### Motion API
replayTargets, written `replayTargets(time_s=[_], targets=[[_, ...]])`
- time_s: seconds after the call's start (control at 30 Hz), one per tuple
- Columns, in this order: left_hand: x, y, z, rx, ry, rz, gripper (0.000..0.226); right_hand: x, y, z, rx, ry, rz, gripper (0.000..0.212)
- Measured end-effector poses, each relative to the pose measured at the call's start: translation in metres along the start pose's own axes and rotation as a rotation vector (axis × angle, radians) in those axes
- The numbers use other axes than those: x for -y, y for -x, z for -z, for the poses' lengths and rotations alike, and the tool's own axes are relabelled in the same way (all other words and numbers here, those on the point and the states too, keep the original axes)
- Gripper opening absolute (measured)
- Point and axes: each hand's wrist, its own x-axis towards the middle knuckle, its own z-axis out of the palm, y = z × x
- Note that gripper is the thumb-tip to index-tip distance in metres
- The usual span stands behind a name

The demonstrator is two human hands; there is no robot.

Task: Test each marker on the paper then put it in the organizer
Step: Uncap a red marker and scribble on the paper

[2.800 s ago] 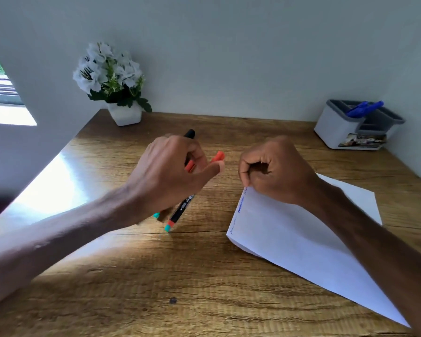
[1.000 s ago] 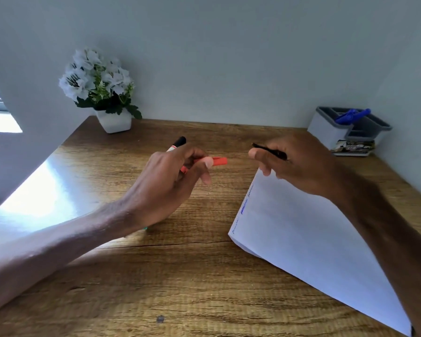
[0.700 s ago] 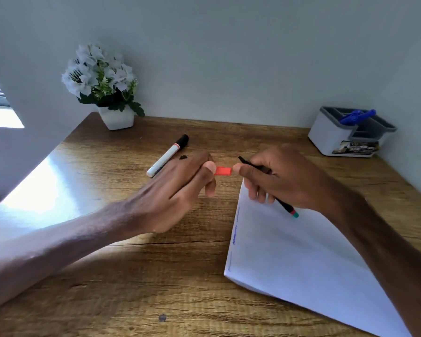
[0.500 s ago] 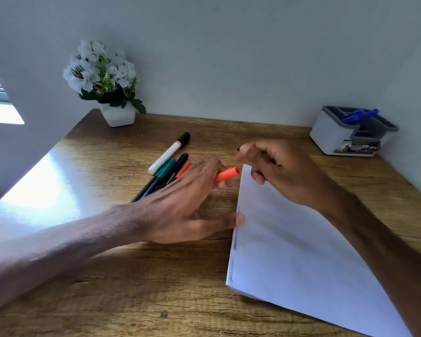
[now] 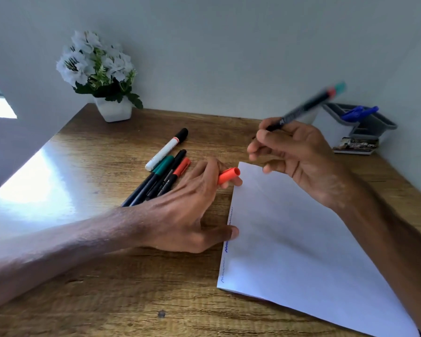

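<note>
My right hand (image 5: 299,156) grips an uncapped black marker (image 5: 301,109) above the far corner of the white paper (image 5: 301,239); its rear end points up and right, blurred. My left hand (image 5: 187,210) holds the orange cap (image 5: 229,175) between its fingers, and its thumb presses the paper's left edge, where blue scribbles (image 5: 227,239) run. Beside it lie a white marker with a black cap (image 5: 167,149) and three dark markers (image 5: 161,178) with green, black and orange caps. The grey-white organizer (image 5: 355,128) at the back right holds blue markers (image 5: 359,113).
A white pot of white flowers (image 5: 102,76) stands at the back left of the wooden table (image 5: 107,283). A wall runs behind the table and along its right side. A small printed card (image 5: 355,145) lies in front of the organizer.
My right hand pulled the marker out of its orange cap and raised it, tail swinging up to the right. My left hand lowered to the table, put the other markers down and pressed the paper's edge.
</note>
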Motion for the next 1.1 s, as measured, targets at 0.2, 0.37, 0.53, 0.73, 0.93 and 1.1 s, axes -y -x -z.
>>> replayTargets(time_s=[0.2, 0.37, 0.53, 0.73, 0.93, 1.1], targets=[[0.001, -0.001, 0.000, 0.034, 0.021, 0.028, 0.072, -0.004, 0.019, -0.005, 0.067, 0.119, 0.033, 0.019], [0.001, -0.002, 0.000, 0.033, 0.022, 0.037, 0.079, -0.008, 0.038, -0.003, 0.125, 0.143, -0.030, 0.043], [0.001, -0.002, 0.000, 0.041, 0.029, 0.052, 0.078, -0.026, 0.034, -0.003, 0.132, 0.275, -0.037, 0.021], [0.003, -0.002, 0.000, 0.053, 0.022, 0.074, 0.079, -0.046, 0.024, -0.009, 0.112, 0.397, 0.136, 0.016], [0.003, -0.002, -0.001, 0.055, 0.032, 0.081, 0.081, -0.051, 0.020, -0.010, 0.135, 0.408, 0.240, 0.005], [0.004, -0.003, -0.002, 0.050, 0.039, 0.077, 0.082, -0.052, 0.020, -0.010, 0.171, 0.431, 0.270, 0.008]])
